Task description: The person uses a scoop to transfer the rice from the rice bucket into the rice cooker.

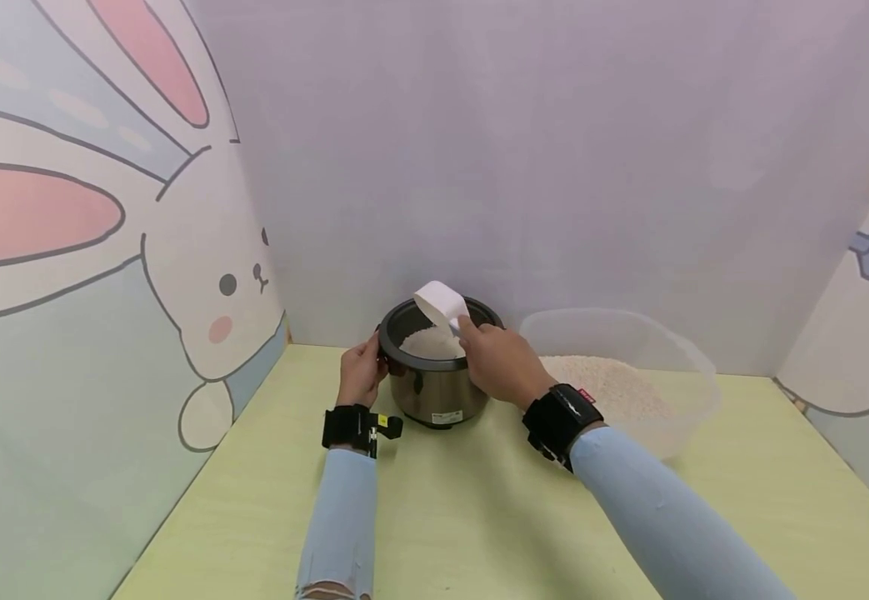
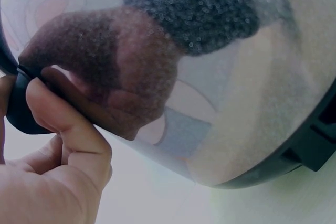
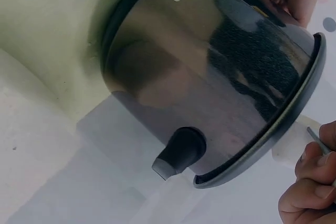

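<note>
A rice cooker (image 1: pixel 437 396) with a shiny metal body and dark rim stands on the table, white rice (image 1: pixel 422 343) inside it. My left hand (image 1: pixel 360 371) grips the black side handle (image 2: pixel 23 103) of the cooker, thumb and fingers around it in the left wrist view. My right hand (image 1: pixel 505 360) holds a white measuring scoop (image 1: pixel 440 302) by its handle. Over the cooker's opening, the scoop is tipped sideways. In the right wrist view, the scoop (image 3: pixel 286 145) is partly hidden behind the cooker's rim, and another black side handle (image 3: pixel 181 153) sticks out.
To the right of the cooker, a translucent plastic tub (image 1: pixel 696 354) holds a heap of rice (image 1: pixel 614 387), partly behind my right wrist. A pale curtain (image 1: pixel 479 150) hangs close behind. Rabbit-printed cloth (image 1: pixel 202 292) borders the yellow-green table (image 1: pixel 449 508) on the left.
</note>
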`<state>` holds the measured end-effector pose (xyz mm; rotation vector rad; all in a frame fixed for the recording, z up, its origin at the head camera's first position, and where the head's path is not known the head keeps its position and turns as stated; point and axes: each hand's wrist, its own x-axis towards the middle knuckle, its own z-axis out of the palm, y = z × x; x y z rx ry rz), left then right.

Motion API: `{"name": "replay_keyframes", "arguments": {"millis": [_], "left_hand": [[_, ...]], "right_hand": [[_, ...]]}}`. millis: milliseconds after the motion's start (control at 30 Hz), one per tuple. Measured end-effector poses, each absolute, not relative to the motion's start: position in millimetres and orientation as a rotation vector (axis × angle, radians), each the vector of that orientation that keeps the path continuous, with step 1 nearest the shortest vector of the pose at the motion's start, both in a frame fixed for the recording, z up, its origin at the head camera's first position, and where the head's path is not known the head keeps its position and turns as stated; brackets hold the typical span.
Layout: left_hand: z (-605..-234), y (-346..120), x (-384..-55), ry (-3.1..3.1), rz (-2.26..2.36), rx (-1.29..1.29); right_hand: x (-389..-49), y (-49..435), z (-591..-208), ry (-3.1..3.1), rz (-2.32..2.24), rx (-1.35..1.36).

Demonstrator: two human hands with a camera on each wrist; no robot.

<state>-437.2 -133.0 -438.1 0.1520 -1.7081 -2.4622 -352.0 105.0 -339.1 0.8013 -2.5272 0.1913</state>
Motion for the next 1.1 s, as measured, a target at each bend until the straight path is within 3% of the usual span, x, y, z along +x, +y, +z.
{"name": "replay_keyframes", "arguments": {"millis": [433,1100], "left_hand": [[-438,-125,-436,-1.717,-2.462,0.147],[-436,-130,-434,-1.716,-2.438,0.134]], "right_hand": [[-349,114,-349,-2.509,0.045,0.833],[-347,143,-352,-2.509,0.247,0.723]]}}
